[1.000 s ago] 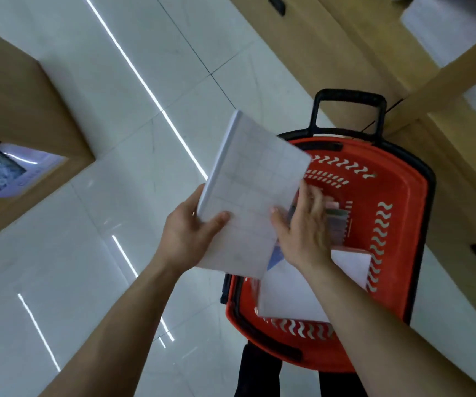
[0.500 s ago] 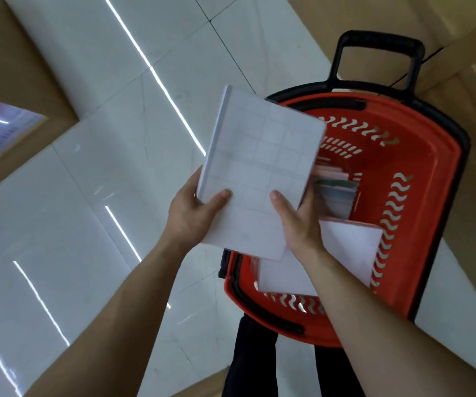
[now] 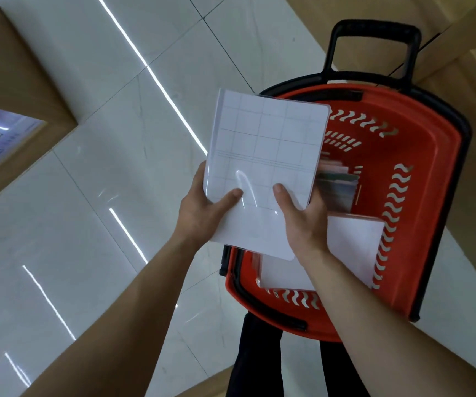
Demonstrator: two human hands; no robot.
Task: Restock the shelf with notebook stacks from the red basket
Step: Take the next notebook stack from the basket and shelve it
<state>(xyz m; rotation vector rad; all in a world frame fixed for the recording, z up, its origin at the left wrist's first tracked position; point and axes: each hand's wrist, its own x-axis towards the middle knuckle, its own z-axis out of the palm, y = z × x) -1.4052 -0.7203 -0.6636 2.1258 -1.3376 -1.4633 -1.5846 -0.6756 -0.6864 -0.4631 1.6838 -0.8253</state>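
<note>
A: While the wrapped white notebook stack with the faint grid cover (image 3: 265, 167) is up in the air, who's got it?

B: Both. Left hand (image 3: 199, 213) grips its lower left edge, right hand (image 3: 302, 222) grips the lower right, thumbs on top.

A: And the red plastic basket with the black handle (image 3: 431, 179)?

B: Right under and beyond the right hand, on the glossy white tiled floor (image 3: 88, 224). More white notebooks (image 3: 351, 247) lie inside, beneath that wrist.

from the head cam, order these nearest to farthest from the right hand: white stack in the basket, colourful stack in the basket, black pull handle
1. white stack: beside the right hand, in the near end of the red basket.
2. colourful stack: mid-basket, beyond the hand.
3. black pull handle: far end, above the basket.
</note>
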